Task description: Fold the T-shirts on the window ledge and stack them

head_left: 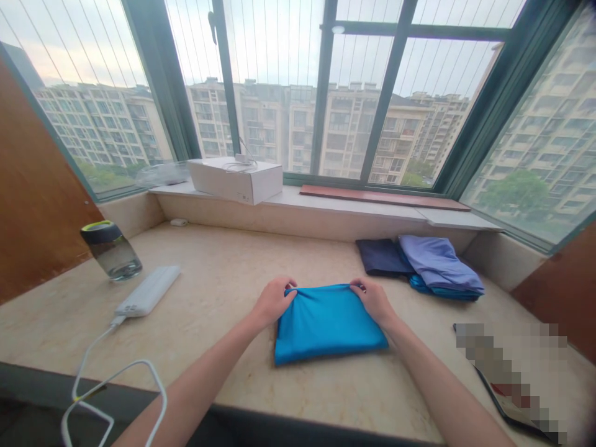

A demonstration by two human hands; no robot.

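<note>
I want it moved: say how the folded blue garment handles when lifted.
Probably floppy: the folded blue garment puckers where the left hand and right hand pinch it. Likely light, being thin; may unfold if lifted by one edge.

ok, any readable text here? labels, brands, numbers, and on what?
No text can be read.
white box: tiny dark mark on its front, too small to read.
flat item at right: pixelated, illegible.
bottle, power bank, blue cloth in the left hand and right hand: no print visible.
</note>
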